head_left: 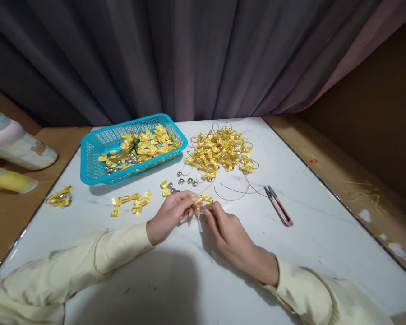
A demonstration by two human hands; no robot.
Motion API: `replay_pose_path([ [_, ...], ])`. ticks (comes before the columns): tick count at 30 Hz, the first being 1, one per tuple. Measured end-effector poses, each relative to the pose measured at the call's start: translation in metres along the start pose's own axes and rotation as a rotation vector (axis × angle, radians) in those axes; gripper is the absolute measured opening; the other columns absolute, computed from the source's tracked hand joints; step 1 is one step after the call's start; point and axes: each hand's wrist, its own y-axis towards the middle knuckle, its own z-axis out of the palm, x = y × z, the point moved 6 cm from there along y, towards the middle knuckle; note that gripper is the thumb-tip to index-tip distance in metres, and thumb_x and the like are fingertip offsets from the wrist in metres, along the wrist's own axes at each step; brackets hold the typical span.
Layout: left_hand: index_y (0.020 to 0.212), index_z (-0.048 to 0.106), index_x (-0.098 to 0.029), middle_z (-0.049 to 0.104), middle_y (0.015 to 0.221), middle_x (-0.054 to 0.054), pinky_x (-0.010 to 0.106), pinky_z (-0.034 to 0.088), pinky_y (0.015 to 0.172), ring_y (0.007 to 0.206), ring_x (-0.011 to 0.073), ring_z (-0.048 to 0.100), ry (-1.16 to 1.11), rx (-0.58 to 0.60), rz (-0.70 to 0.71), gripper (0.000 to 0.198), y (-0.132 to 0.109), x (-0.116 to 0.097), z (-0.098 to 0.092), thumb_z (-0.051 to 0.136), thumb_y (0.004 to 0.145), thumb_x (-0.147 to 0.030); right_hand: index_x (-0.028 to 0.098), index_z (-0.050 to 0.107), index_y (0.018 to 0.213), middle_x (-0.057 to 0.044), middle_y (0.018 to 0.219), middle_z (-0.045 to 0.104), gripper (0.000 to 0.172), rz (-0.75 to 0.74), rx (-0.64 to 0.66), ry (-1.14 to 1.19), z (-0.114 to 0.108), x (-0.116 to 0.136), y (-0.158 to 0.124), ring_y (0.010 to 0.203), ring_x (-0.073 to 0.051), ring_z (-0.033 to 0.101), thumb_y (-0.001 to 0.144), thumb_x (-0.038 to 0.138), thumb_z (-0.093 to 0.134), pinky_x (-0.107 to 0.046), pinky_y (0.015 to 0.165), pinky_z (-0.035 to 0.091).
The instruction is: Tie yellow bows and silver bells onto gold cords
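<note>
Head cam: L hand (171, 211) & R hand (230, 229) pinch yellow ribbon bow (207, 198) w/ fingertips, prob. b/c it is small.

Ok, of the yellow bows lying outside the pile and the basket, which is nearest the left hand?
The single bow just beyond the left hand, beside small silver pieces; the other loose bows lie farther left.

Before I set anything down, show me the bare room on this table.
Bare: the tabletop between the pink snips and its right edge; also between the sleeves, apart from dark specks. Crowded: the far side, with the blue basket and yellow bow pile.
</note>
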Motion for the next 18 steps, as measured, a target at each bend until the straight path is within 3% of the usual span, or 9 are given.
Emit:
replay_pose_path([
  [9, 0.061, 0.049, -0.013, 0.041, 0.057, -0.003, 0.017, 0.024, 0.042, 0.049, 0.0055, 0.034, -0.227, 0.051, -0.092, 0.022, -0.003, 0.003, 0.007, 0.052, 0.08, -0.023, 0.019, 0.036, 0.085, -0.004, 0.069, 0.058, 0.014, -0.08, -0.052, -0.094, 0.005, -0.001, 0.001, 0.054, -0.015, 0.053, 0.092, 0.018, 0.024, -0.024, 0.051, 0.036],
  [13, 0.063, 0.05, -0.013, 0.041, 0.057, -0.003, 0.016, 0.023, 0.04, 0.05, 0.0057, 0.035, -0.343, 0.017, -0.131, 0.017, -0.002, 0.005, 0.009, 0.056, 0.078, -0.019, 0.019, 0.036, 0.085, -0.004, 0.067, 0.057, 0.013, -0.132, -0.091, -0.158, 0.009, -0.003, 0.001, 0.052, -0.016, 0.053, 0.09, 0.014, 0.025, -0.024, 0.049, 0.035],
  [18, 0.066, 0.052, -0.013, 0.04, 0.057, -0.003, 0.016, 0.025, 0.042, 0.052, 0.0062, 0.036, -0.355, 0.017, -0.126, 0.015, -0.003, 0.004, 0.009, 0.055, 0.079, -0.02, 0.019, 0.036, 0.086, -0.003, 0.067, 0.057, 0.012, -0.069, -0.085, -0.07, 0.009, -0.003, 0.003, 0.052, -0.015, 0.053, 0.092, 0.018, 0.025, -0.023, 0.049, 0.035],
])
